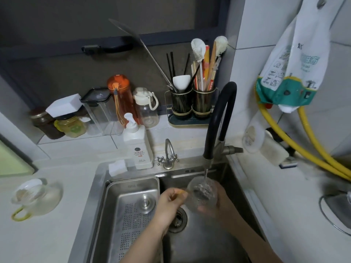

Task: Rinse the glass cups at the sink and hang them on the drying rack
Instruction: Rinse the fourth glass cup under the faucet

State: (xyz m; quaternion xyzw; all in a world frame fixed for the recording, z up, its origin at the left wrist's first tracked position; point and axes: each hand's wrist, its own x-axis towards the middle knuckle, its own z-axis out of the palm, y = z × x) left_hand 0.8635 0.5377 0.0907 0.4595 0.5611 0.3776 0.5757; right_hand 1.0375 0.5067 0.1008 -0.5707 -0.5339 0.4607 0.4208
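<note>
Both forearms reach in from the bottom edge and meet over the drain of the steel sink. Between them sits the glass cup, mouth tipped up toward the black faucet, so that the thin stream of water falls straight into it; that tilt looks chosen to let the water fill and swirl rather than run off the outside. Curled round the far side and base of the cup, the right hand carries its weight, fingers showing blurred through the glass. On the near side, the left hand pinches what appears to be the cup's yellowish handle at the rim, probably to steady or turn it. Holding the cup low over the basin keeps splashes inside. A second glass cup with a yellow-green handle lies tipped on the counter well to the left, apparently waiting its turn. No drying rack is identifiable in view.
</note>
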